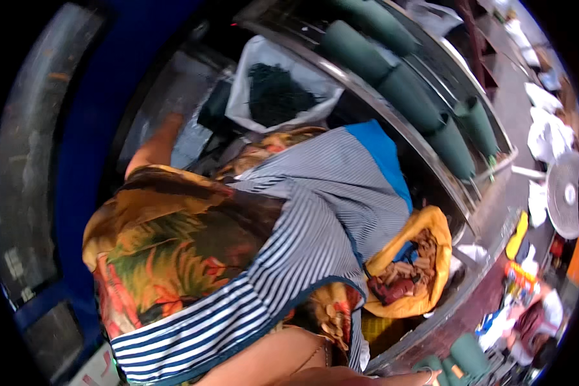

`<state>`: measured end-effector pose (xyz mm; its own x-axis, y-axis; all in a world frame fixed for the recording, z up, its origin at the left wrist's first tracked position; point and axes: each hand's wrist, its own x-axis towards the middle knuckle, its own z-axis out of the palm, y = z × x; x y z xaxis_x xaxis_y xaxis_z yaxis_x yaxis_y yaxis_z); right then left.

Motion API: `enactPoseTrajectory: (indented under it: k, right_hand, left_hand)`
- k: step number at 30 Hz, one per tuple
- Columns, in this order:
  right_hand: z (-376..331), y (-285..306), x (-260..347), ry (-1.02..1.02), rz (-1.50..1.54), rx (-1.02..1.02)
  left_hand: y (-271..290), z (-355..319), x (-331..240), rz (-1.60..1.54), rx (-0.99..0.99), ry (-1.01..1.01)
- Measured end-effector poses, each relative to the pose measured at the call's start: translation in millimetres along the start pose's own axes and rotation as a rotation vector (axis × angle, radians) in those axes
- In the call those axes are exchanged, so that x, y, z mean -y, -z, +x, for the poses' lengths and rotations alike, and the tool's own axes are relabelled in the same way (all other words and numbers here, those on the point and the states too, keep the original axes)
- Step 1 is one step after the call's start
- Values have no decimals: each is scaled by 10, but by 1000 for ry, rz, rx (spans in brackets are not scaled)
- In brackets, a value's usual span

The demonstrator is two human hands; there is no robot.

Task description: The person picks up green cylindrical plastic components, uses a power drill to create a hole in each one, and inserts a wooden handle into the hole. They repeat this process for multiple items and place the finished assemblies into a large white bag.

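Observation:
At the lower right edge, my right hand (431,376) reaches out with a bracelet at its wrist. It is close to a dark green cylinder (468,355), which lies beside another of the same colour. The edge cuts off the hand, and I cannot make out whether its fingers touch the green piece. I see no left hand. My striped apron (328,193) with a blue border and a flowered cloth (186,257) fill the middle. A blurred bare limb (156,147) shows beyond the flowered cloth, too unclear to tell as an arm or a leg.
More dark green cylinders (421,96) sit in a metal-edged rack (341,74). A white sack (241,96) holds dark green scraps. Brownish pieces fill a yellow-orange bag (441,283). A blue metal frame (83,161) stands at left; a pale fan (563,199) stands far right.

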<state>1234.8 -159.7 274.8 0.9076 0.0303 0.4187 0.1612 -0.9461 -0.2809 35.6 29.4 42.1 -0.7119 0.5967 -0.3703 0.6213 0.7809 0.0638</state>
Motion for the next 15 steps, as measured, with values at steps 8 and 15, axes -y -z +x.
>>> enactPoseTrajectory:
  k: [8, 15]
  right_hand:
    - [-442, 42, 1165, 401, -96, 9]
    - [-1622, 699, 2255, 1211, -52, -61]
  left_hand:
    - [-693, -301, -64, 194, -3, -166]
    - [-980, 128, -571, 369, -211, -362]
